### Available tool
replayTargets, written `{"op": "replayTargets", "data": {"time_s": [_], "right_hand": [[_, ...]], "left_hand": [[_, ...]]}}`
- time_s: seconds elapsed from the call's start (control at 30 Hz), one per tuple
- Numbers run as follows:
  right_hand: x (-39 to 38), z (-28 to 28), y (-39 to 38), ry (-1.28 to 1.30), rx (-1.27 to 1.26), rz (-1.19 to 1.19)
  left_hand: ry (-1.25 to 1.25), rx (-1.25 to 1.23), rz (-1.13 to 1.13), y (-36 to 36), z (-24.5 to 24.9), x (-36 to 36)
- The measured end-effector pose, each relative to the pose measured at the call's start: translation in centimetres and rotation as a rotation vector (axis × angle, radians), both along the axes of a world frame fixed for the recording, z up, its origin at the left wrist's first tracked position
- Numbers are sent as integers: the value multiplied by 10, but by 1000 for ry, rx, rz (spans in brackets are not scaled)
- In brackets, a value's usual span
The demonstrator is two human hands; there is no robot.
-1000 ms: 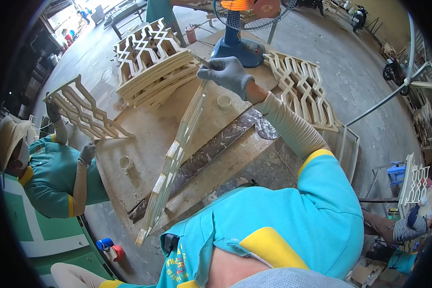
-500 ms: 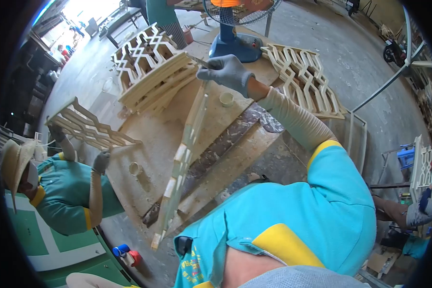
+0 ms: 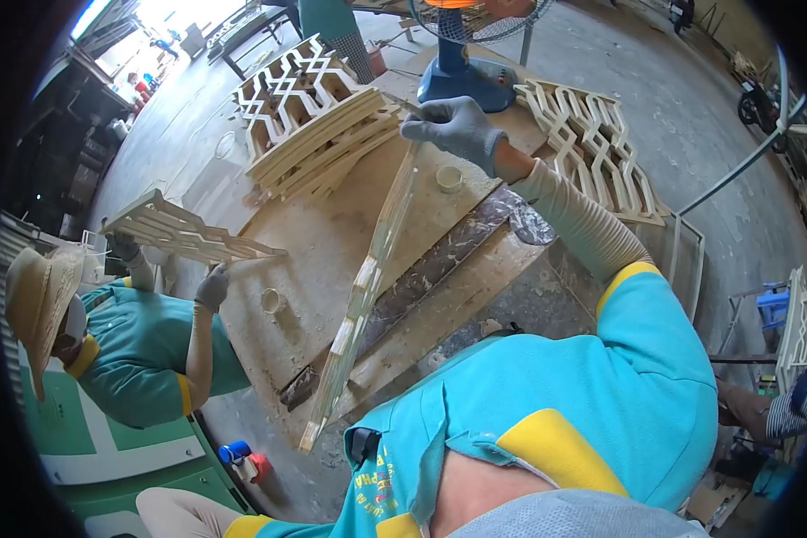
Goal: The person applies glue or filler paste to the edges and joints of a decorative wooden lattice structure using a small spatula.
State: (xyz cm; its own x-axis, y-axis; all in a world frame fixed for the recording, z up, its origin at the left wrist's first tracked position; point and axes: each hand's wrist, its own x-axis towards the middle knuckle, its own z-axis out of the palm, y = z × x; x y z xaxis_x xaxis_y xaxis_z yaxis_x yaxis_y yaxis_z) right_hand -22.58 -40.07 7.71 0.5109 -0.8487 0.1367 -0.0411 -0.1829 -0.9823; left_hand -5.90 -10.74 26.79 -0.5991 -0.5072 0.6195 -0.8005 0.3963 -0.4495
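Note:
My right hand (image 3: 453,130), in a grey glove, is closed at the far end of a narrow wooden lattice panel (image 3: 360,291). A thin, flat blade like a putty knife (image 3: 402,102) sticks out leftward from its fingers. The panel stands on edge, slanting across the table from near my body up to just beneath that hand. Whether the fingers also touch its upper end cannot be made out. Of my left arm only the beige sleeve (image 3: 184,513) shows at the bottom; the hand is out of view. A small cup (image 3: 449,179) sits right of the panel's upper part.
A co-worker (image 3: 143,350) at left holds another lattice panel (image 3: 188,229) in gloved hands. Panels are stacked on the table's far side (image 3: 323,143) and right side (image 3: 592,148). A blue fan (image 3: 462,76) stands between them. A second cup (image 3: 273,301) is at left.
The whole view has shifted, so most things appear farther right. The co-worker's panel has tipped flatter. My right hand keeps its grip near the top of the slanted panel.

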Motion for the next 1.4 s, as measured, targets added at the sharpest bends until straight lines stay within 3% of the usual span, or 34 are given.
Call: {"op": "replayTargets", "data": {"time_s": [1.4], "right_hand": [[-4, -4, 3, -10, -56, 19]], "left_hand": [[16, -28, 57, 11, 0, 5]]}}
